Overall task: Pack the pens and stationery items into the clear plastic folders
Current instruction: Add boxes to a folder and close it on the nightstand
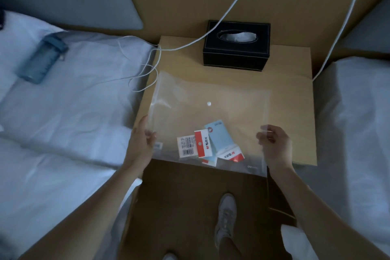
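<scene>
A clear plastic folder [221,99] with a white snap button lies on the wooden bedside table [295,95], its near edge hanging past the table's front. Inside it, near the front, sit a pale blue packet [219,135], a red-and-white stationery packet [203,143], a white barcode label packet [185,146] and another red-and-white packet [231,155]. My left hand [141,143] grips the folder's left edge. My right hand [274,145] pinches the folder's right edge, fingers curled behind the plastic.
A black tissue box [236,46] stands at the table's back. White cables [147,69] loop off its left side. Beds flank the table; a blue bottle [42,59] lies on the left one. My shoe [225,217] is on the floor below.
</scene>
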Motion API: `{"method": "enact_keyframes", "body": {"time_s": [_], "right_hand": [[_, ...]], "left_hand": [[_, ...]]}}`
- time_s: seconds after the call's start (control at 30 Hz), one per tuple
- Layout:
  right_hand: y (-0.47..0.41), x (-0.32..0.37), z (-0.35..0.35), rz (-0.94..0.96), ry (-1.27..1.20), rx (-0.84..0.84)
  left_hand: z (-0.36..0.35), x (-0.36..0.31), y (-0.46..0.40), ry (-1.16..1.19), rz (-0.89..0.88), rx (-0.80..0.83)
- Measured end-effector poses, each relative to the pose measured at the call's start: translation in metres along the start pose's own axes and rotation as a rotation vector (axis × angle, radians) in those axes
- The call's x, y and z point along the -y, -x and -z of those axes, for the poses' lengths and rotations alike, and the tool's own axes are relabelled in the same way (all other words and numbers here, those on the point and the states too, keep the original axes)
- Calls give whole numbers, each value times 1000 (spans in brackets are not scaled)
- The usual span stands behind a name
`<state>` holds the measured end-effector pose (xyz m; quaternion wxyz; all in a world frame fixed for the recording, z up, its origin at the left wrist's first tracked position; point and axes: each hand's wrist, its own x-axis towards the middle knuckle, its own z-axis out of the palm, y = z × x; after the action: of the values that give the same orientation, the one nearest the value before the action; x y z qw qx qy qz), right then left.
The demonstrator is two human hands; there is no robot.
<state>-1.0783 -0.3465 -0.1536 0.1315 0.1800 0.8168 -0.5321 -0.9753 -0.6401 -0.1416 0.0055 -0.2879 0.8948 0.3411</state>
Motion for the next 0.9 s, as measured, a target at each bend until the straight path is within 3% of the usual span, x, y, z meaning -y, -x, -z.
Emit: {"method": "enact_keyframes", "body": {"time_s": [0.3, 0.6, 0.9], "right_hand": [[107, 60, -118, 191, -19, 229], [302, 123, -262, 363, -19, 664], [440, 103, -356, 417, 102, 977]], "left_hand": [[145, 121, 103, 228, 194, -243], [298, 265, 272, 346, 452, -600], [313, 365, 413, 395, 747, -781]]}}
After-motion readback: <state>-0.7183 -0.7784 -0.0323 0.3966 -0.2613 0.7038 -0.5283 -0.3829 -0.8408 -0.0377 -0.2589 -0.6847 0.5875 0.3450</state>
